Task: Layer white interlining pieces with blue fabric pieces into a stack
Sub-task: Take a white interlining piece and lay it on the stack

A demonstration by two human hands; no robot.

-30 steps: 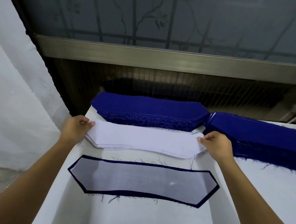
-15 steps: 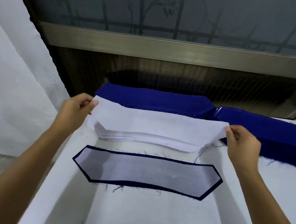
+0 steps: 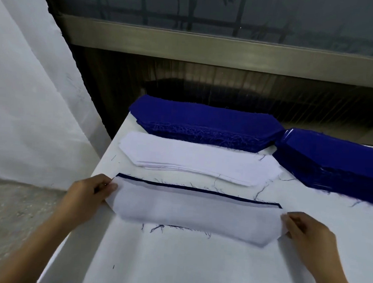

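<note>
Interlining [image 3: 194, 215] lowered; left grip [image 3: 87, 192], right grip [image 3: 306, 232] pinch ends.

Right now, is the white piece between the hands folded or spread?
Spread. The white piece stretches in one flat layer between the left hand and right hand, no crease showing.

Extends both bare forearms forward, knuckles up, hands well apart; pinches one end of the white interlining piece [image 3: 194, 215] with left hand [image 3: 90, 192], the other with right hand [image 3: 308, 232].

Plain white interlining pieces [image 3: 198, 158], deep blue fabric stacks [image 3: 206, 123], white table [image 3: 174, 266], dark blue edge strip [image 3: 197, 189]
</note>
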